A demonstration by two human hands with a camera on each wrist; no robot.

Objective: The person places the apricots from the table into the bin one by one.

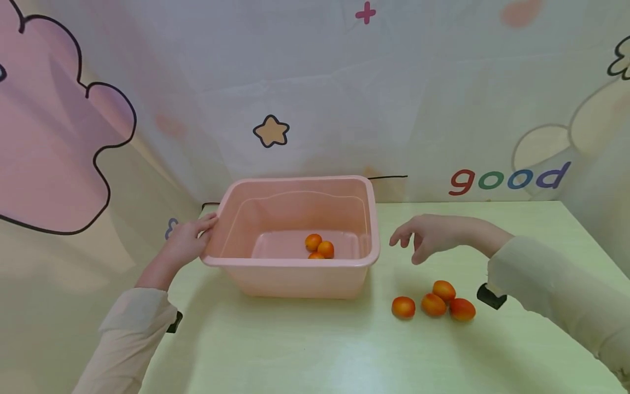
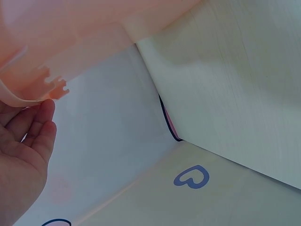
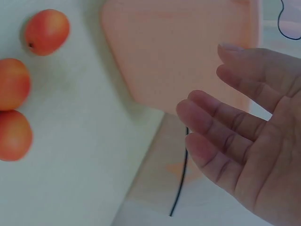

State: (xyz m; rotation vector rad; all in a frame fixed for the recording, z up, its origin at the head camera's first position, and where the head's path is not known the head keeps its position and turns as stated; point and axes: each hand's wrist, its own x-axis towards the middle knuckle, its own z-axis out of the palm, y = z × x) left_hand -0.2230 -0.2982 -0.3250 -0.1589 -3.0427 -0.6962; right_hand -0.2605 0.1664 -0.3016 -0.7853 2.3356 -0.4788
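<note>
A pink plastic basin (image 1: pixel 295 279) stands on the table, and three smooth orange-red fruits (image 1: pixel 313 242) show inside it, one partly hidden by the front rim. My left hand (image 1: pixel 183 243) holds the basin's left rim, fingers curled under its edge in the left wrist view. Off the basin's right side hovers my right hand (image 1: pixel 433 235), fingers loosely bent and nothing in them; the right wrist view shows the bare palm (image 3: pixel 268 155). Several more oval orange-red fruits (image 1: pixel 433 305) lie on the table below the right hand, one a little apart on the left.
The pale green table (image 1: pixel 295 350) meets a printed cloth backdrop (image 1: pixel 334 109) behind the basin. More cloth hangs at the left and right sides. A small black device (image 1: pixel 491 296) sits at the right wrist.
</note>
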